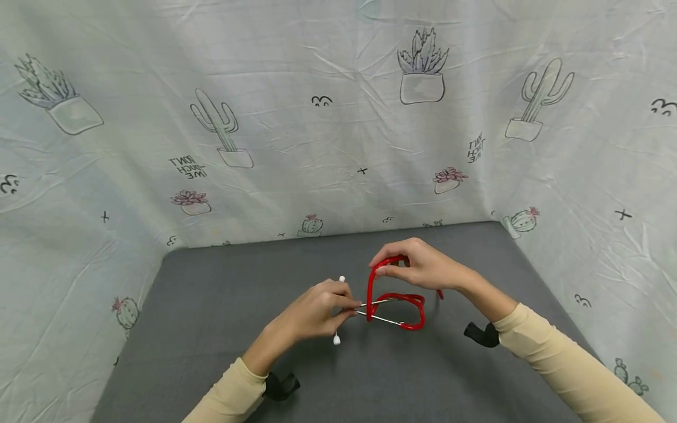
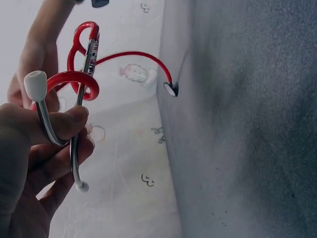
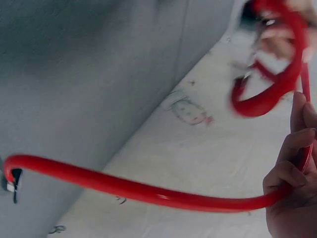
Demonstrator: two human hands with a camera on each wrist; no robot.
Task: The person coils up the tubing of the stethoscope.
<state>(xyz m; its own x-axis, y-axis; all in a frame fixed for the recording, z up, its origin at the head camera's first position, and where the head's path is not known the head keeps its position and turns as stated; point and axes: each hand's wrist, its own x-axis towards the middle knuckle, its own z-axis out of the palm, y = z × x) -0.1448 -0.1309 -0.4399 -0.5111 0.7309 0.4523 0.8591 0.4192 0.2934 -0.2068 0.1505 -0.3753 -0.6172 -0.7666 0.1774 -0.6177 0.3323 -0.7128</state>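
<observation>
A plain, pale-yellow left sleeve shows at seven o'clock in the head view, and a matching, lightly creased right sleeve at four. A stubby, curved black fitting juts from the left cuff toward three o'clock; a similar black piece juts from the right cuff toward nine.

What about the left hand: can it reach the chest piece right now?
Likely not unless it lets go: the left hand pinches the metal ear tubes, and the chest piece is at the red tubing's end, past the right hand.
</observation>
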